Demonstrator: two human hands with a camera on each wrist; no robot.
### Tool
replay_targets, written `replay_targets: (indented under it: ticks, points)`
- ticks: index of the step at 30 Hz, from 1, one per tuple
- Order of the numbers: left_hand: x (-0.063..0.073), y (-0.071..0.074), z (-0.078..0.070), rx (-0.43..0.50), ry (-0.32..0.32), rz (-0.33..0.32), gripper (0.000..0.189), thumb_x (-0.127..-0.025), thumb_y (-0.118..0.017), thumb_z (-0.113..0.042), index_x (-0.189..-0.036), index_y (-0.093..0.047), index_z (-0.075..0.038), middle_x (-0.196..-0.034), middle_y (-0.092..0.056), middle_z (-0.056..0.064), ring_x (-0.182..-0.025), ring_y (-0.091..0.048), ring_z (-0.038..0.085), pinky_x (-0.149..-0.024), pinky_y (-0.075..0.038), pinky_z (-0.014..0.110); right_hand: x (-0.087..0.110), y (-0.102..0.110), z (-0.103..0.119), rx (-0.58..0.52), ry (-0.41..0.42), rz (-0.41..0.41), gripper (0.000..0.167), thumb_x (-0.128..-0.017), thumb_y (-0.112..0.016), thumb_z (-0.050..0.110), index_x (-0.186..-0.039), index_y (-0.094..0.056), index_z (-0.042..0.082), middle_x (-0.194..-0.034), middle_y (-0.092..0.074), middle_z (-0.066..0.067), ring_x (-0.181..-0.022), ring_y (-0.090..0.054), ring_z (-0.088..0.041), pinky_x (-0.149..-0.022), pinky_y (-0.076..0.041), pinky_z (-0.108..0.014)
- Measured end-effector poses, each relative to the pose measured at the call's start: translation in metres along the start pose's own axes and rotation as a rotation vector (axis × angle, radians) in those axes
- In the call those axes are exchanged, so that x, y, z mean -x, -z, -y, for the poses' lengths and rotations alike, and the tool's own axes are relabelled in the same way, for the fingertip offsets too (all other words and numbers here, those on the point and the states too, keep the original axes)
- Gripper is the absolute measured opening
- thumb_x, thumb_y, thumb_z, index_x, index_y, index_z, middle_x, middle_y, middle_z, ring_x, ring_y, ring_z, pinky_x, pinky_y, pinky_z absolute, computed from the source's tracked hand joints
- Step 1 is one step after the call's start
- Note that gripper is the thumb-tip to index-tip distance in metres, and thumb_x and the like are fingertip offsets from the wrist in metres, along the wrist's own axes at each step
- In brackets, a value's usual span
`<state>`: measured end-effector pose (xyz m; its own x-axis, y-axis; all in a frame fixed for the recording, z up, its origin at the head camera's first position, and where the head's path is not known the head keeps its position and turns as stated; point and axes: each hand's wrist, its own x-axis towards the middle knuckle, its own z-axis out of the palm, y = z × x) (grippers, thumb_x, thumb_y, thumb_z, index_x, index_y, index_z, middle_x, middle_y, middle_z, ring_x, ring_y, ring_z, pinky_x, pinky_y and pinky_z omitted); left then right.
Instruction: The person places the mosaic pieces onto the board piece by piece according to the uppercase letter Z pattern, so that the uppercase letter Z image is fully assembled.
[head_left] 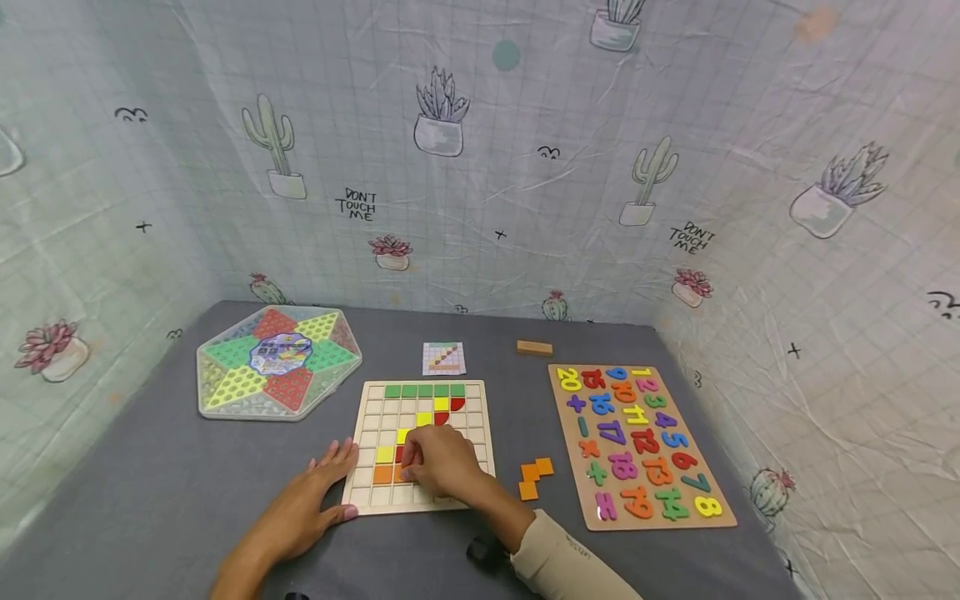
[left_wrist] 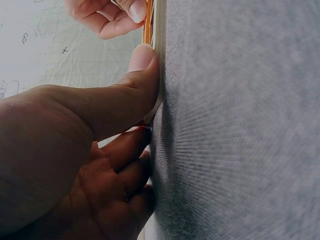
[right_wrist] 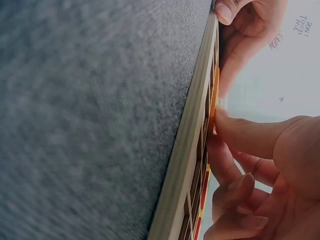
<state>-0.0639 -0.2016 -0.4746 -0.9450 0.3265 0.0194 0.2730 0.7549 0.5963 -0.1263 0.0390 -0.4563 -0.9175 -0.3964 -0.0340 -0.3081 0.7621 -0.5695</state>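
A wooden grid board (head_left: pixel 381 497) lies on the grey table, with square recesses. Green tiles (head_left: pixel 426 391) line its top row, and yellow tiles (head_left: pixel 385 454) with red quarter-round tiles (head_left: pixel 458 403) step diagonally down to the left. One orange square (head_left: pixel 382 474) sits in a lower row. Right beside it, my right hand (head_left: pixel 444 462) pinches another orange square tile (right_wrist: pixel 213 112) between thumb and finger, low over the recesses. My left hand (head_left: pixel 311 502) rests at the board's lower left corner, thumb on the front edge, fingers along the left side.
Loose orange squares (head_left: pixel 529 472) lie right of the board. Farther right is a number puzzle board (head_left: pixel 592 521). Behind the grid stand a small pattern card (head_left: pixel 443 358) and a wooden block (head_left: pixel 535 347). A hexagonal marble-game box (head_left: pixel 279 362) lies at the back left.
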Motion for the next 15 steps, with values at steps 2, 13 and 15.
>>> replay_targets:
  ticks: [2,13,15]
  points:
    - [0.001,0.0,0.001,-0.01,-0.009,-0.013,0.081,-0.087,-0.085,-0.023,-0.156,-0.05,0.0,-0.168,-0.043,0.017,-0.159,-0.032,0.042,-0.123,-0.027,0.062,0.0,0.0,0.001,-0.004,0.001,0.007,0.022,-0.087,-0.089,0.02,-0.076,-0.071,0.023,-0.062,-0.055,0.011,-0.059,-0.051,-0.007,-0.052,-0.039,-0.024]
    - [0.002,-0.002,0.002,-0.026,-0.013,-0.02,0.082,-0.086,-0.086,-0.024,-0.156,-0.051,0.0,-0.168,-0.043,0.017,-0.158,-0.033,0.041,-0.122,-0.028,0.066,0.014,0.009,-0.009,-0.026,0.058,0.035,0.024,-0.08,-0.095,0.019,-0.084,-0.072,0.023,-0.07,-0.061,0.014,-0.066,-0.052,-0.001,-0.06,-0.043,-0.021]
    - [0.001,-0.002,0.002,-0.019,-0.009,-0.015,0.082,-0.087,-0.086,-0.024,-0.157,-0.05,0.0,-0.168,-0.042,0.017,-0.158,-0.033,0.042,-0.122,-0.027,0.068,0.018,0.012,-0.012,-0.035,0.048,0.039,0.023,-0.08,-0.095,0.02,-0.086,-0.073,0.023,-0.072,-0.062,0.015,-0.068,-0.052,0.0,-0.062,-0.043,-0.02]
